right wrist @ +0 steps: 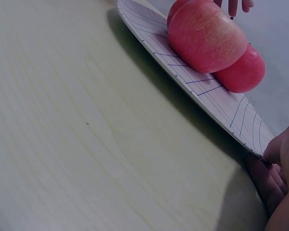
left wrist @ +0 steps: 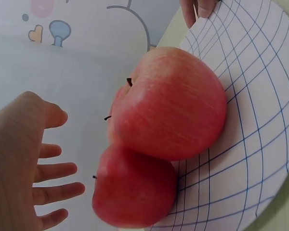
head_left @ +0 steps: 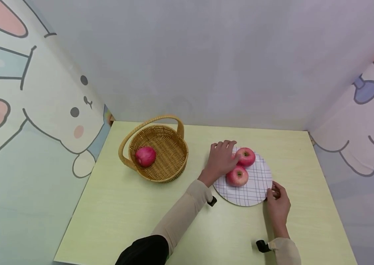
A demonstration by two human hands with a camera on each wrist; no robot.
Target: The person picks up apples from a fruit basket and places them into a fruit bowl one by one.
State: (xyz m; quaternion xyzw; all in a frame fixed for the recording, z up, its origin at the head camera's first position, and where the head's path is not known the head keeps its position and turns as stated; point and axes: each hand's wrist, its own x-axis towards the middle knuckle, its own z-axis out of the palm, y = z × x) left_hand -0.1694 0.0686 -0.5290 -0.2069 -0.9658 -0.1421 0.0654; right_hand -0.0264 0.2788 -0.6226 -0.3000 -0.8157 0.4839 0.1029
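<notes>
A round white plate with a blue grid pattern (head_left: 256, 187) is on the right half of the table and bears three red apples, two of them the front apple (head_left: 237, 176) and the back apple (head_left: 247, 156). The third apple (left wrist: 135, 187) is mostly behind my left hand in the head view. My left hand (head_left: 221, 158) hovers at the plate's left side, fingers spread and apart from the apples in the left wrist view. With thumb above and fingers below, my right hand (head_left: 278, 202) pinches the plate's right rim. A shadow shows under that rim in the right wrist view.
A wicker basket (head_left: 170, 173) with an arched handle stands left of the plate, a dark red round fruit (head_left: 145, 156) inside it. Walls with cartoon drawings border the pale wooden table (head_left: 134, 209) at the back and both sides.
</notes>
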